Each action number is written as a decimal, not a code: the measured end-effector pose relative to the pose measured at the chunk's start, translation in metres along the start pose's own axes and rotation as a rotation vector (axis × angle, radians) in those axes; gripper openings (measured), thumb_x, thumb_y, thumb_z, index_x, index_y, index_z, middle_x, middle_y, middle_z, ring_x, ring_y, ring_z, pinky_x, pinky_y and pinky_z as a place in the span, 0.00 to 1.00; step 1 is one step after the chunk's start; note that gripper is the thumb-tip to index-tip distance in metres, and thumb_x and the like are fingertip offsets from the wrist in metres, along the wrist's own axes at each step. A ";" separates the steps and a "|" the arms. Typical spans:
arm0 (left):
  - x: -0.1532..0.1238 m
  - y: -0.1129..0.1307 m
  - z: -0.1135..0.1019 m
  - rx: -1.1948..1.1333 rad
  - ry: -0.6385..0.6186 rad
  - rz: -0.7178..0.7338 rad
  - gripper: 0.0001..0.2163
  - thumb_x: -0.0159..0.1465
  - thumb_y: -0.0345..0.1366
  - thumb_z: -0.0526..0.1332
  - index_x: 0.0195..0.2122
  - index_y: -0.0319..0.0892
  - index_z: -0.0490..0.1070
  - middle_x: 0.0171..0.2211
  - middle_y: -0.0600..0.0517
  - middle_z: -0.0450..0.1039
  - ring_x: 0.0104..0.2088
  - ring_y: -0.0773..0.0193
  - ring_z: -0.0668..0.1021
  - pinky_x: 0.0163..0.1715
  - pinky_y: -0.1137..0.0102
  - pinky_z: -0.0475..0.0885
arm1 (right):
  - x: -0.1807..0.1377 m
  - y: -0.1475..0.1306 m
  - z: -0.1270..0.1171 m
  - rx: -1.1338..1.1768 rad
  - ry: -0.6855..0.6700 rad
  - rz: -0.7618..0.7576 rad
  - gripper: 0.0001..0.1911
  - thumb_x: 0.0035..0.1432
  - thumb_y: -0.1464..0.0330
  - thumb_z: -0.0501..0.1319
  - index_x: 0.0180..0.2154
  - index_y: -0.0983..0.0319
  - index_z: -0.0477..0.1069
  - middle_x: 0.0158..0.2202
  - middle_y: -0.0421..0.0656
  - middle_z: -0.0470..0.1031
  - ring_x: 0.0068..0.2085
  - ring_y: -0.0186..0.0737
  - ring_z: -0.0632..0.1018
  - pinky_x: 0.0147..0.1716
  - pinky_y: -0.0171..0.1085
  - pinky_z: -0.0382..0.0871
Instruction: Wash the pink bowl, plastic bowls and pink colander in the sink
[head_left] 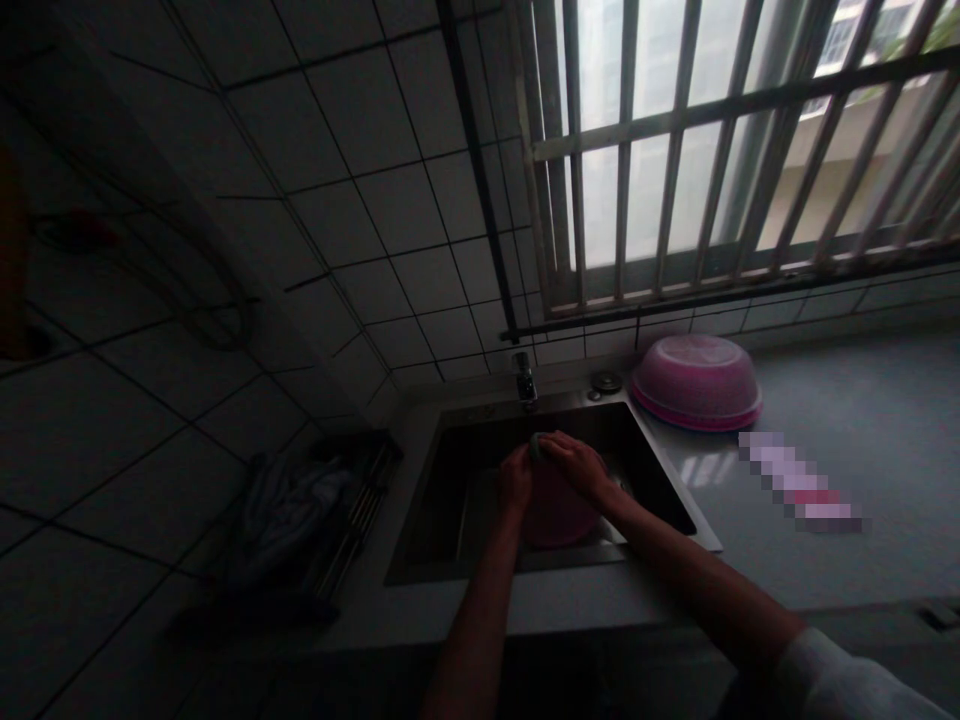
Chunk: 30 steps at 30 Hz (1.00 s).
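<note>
A pink basin sits tilted inside the steel sink, under both my hands. My left hand is closed at the basin's left edge, its fingers partly hidden. My right hand reaches over the basin's top, fingers bent around a small grey-green piece that looks like a cloth or sponge. This piece lies between the two hands, close to the left fingertips. Dim light hides finer detail.
A faucet stands behind the sink, with a round drain strainer to its right. Upturned pink basins rest on the counter. Left of the sink is a dark rack with grey cloth. A barred window rises behind.
</note>
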<state>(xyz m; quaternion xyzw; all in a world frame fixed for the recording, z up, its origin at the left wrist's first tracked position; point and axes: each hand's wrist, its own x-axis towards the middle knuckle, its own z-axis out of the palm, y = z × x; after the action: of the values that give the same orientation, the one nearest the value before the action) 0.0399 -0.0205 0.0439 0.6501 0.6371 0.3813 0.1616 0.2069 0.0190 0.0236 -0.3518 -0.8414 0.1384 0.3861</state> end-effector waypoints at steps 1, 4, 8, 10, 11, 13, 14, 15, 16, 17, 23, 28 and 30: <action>0.000 -0.001 -0.001 0.000 0.003 0.000 0.16 0.71 0.28 0.57 0.52 0.50 0.80 0.53 0.50 0.84 0.52 0.59 0.84 0.55 0.66 0.76 | 0.000 0.001 0.000 0.012 -0.005 -0.003 0.26 0.63 0.78 0.58 0.58 0.52 0.77 0.57 0.42 0.80 0.57 0.41 0.80 0.59 0.40 0.74; 0.000 -0.005 -0.005 -0.029 0.066 -0.011 0.16 0.71 0.27 0.56 0.52 0.49 0.81 0.53 0.50 0.83 0.54 0.60 0.83 0.58 0.66 0.75 | 0.000 0.012 -0.009 0.043 0.070 0.090 0.24 0.65 0.77 0.56 0.58 0.55 0.77 0.56 0.44 0.81 0.53 0.42 0.82 0.54 0.39 0.76; 0.001 -0.010 -0.010 -0.066 0.212 -0.111 0.17 0.69 0.25 0.57 0.54 0.44 0.79 0.53 0.46 0.83 0.53 0.57 0.83 0.57 0.63 0.76 | -0.005 0.030 -0.024 0.037 0.218 0.290 0.21 0.66 0.76 0.55 0.56 0.59 0.78 0.53 0.48 0.83 0.49 0.46 0.84 0.51 0.42 0.77; 0.002 -0.011 -0.009 -0.061 0.228 -0.113 0.17 0.69 0.24 0.57 0.55 0.42 0.79 0.53 0.45 0.83 0.54 0.56 0.83 0.57 0.62 0.76 | -0.006 0.030 -0.025 0.027 0.227 0.307 0.22 0.66 0.76 0.55 0.56 0.59 0.77 0.53 0.49 0.83 0.49 0.47 0.84 0.50 0.42 0.77; 0.002 -0.011 -0.008 -0.058 0.209 -0.087 0.17 0.69 0.24 0.57 0.54 0.43 0.79 0.53 0.45 0.83 0.54 0.57 0.83 0.57 0.62 0.76 | -0.006 0.027 -0.023 0.021 0.217 0.291 0.22 0.66 0.77 0.55 0.56 0.58 0.77 0.53 0.49 0.83 0.50 0.47 0.83 0.51 0.42 0.76; 0.002 -0.011 -0.004 -0.046 0.140 -0.018 0.16 0.70 0.26 0.57 0.52 0.45 0.80 0.53 0.47 0.83 0.53 0.58 0.83 0.57 0.63 0.76 | -0.006 0.016 -0.017 0.012 0.160 0.218 0.23 0.66 0.77 0.55 0.57 0.56 0.76 0.54 0.47 0.82 0.52 0.45 0.82 0.53 0.40 0.76; 0.002 -0.010 -0.001 -0.038 0.103 0.010 0.15 0.71 0.27 0.57 0.51 0.46 0.81 0.52 0.48 0.84 0.53 0.58 0.84 0.57 0.63 0.76 | -0.005 0.010 -0.014 0.008 0.118 0.171 0.23 0.65 0.77 0.56 0.56 0.55 0.76 0.54 0.46 0.82 0.52 0.44 0.82 0.53 0.39 0.75; 0.002 -0.010 0.001 -0.028 0.075 0.026 0.15 0.71 0.27 0.57 0.50 0.47 0.81 0.52 0.48 0.84 0.52 0.58 0.84 0.57 0.63 0.76 | -0.005 0.005 -0.011 0.001 0.074 0.125 0.23 0.65 0.78 0.57 0.56 0.54 0.77 0.54 0.45 0.82 0.53 0.43 0.81 0.54 0.38 0.75; 0.002 -0.010 0.003 -0.019 0.057 0.032 0.14 0.71 0.28 0.57 0.50 0.47 0.81 0.52 0.48 0.84 0.52 0.58 0.84 0.56 0.63 0.76 | -0.004 0.000 -0.009 -0.010 0.037 0.088 0.23 0.65 0.78 0.57 0.56 0.53 0.77 0.54 0.45 0.81 0.53 0.42 0.81 0.55 0.38 0.74; 0.002 -0.010 0.004 -0.012 0.048 0.029 0.14 0.71 0.28 0.58 0.50 0.47 0.81 0.52 0.48 0.84 0.52 0.58 0.84 0.56 0.63 0.76 | -0.003 -0.004 -0.007 -0.022 0.010 0.063 0.23 0.64 0.78 0.58 0.56 0.53 0.77 0.55 0.44 0.81 0.54 0.42 0.81 0.55 0.37 0.74; 0.003 -0.009 0.002 -0.033 0.035 0.010 0.14 0.72 0.29 0.57 0.51 0.47 0.80 0.52 0.48 0.83 0.53 0.59 0.83 0.57 0.64 0.75 | -0.001 0.004 -0.011 0.007 0.006 0.084 0.22 0.65 0.77 0.56 0.55 0.55 0.77 0.52 0.44 0.82 0.50 0.40 0.82 0.52 0.36 0.75; 0.004 -0.015 -0.005 -0.139 0.202 -0.108 0.15 0.70 0.27 0.56 0.51 0.42 0.80 0.51 0.45 0.84 0.52 0.57 0.84 0.55 0.63 0.77 | -0.005 0.030 -0.024 0.043 0.204 0.293 0.21 0.66 0.74 0.55 0.56 0.58 0.76 0.53 0.47 0.82 0.50 0.47 0.83 0.52 0.42 0.76; 0.004 -0.017 -0.006 -0.137 0.257 -0.149 0.15 0.70 0.27 0.57 0.52 0.41 0.80 0.52 0.44 0.83 0.53 0.56 0.84 0.57 0.62 0.76 | -0.006 0.036 -0.025 0.036 0.240 0.342 0.21 0.66 0.74 0.54 0.56 0.60 0.76 0.52 0.49 0.83 0.49 0.49 0.84 0.51 0.43 0.76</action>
<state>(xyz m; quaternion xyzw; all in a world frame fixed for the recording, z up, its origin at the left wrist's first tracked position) 0.0229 -0.0156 0.0372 0.5344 0.6714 0.4909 0.1504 0.2452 0.0396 0.0186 -0.4965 -0.7148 0.1739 0.4607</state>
